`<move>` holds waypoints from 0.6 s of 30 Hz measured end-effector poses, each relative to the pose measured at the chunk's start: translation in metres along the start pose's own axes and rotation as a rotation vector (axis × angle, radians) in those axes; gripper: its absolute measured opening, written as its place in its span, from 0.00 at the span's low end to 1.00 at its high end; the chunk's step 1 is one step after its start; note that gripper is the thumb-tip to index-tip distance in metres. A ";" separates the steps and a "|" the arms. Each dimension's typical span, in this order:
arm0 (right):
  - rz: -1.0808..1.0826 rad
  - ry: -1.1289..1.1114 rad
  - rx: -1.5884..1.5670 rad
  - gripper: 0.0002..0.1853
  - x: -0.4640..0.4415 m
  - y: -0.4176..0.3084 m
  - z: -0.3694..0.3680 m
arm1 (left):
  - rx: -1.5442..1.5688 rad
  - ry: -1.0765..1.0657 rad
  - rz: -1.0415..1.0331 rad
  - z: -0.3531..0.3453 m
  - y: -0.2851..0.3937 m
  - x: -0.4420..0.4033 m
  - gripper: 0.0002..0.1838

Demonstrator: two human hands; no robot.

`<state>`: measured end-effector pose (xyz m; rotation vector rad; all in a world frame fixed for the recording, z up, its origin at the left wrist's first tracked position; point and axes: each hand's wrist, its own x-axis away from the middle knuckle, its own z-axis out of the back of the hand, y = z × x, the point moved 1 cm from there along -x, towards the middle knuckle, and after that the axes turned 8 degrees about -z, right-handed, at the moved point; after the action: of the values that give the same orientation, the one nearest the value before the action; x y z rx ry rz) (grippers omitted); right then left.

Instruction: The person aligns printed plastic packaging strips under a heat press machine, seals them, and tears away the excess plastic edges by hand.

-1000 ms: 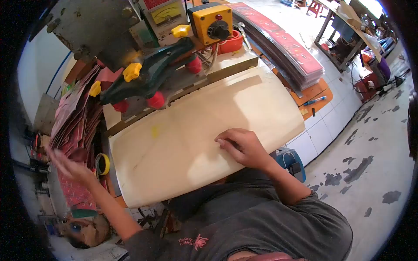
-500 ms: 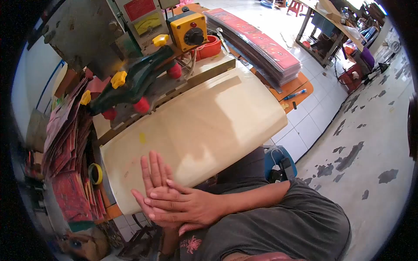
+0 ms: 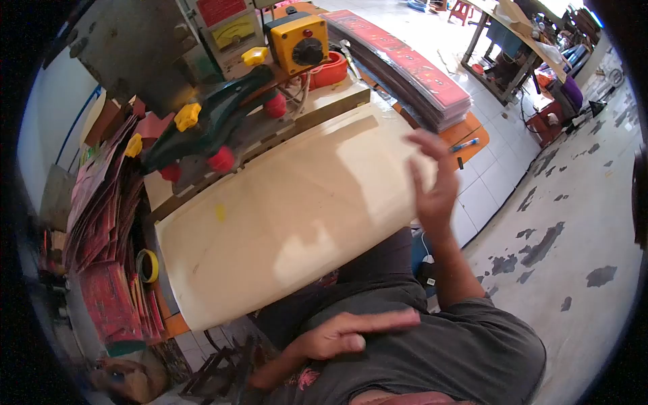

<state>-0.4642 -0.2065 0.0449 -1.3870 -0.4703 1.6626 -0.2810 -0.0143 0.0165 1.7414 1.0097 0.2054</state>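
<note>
A cream-coloured padded board (image 3: pixel 270 216) lies slanted across the work surface, with a small yellow mark on its left part. My right hand (image 3: pixel 435 185) is raised over the board's right end, fingers apart and curved, slightly blurred, with nothing in it. Close to my shirt, below the board's front edge, my left hand (image 3: pixel 354 334) is held with its fingers stretched out and holds nothing. Behind the board stands a machine with a dark green arm (image 3: pixel 209 121), yellow knobs (image 3: pixel 187 117) and red feet (image 3: pixel 221 159).
Red printed sheets (image 3: pixel 108 270) are piled at the left beside a yellow tape roll (image 3: pixel 147 266). A yellow control box (image 3: pixel 298 44) sits on the machine. Wrapped red packets (image 3: pixel 405 61) are stacked behind right, near a blue pen (image 3: pixel 466 144). Another table (image 3: pixel 520 40) stands further back.
My hands, pressed together over the board's front edge half a second ago, have parted. The right hand has moved up and right; the left has moved right, toward my shirt.
</note>
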 end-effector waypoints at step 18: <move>-0.178 0.066 0.448 0.52 -0.143 0.145 0.062 | -0.294 -0.218 0.138 -0.005 -0.027 0.016 0.39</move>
<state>-0.5814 -0.3847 0.0374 -1.0332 -0.1611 1.4607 -0.2882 0.0026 -0.0099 1.5265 0.6653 0.2342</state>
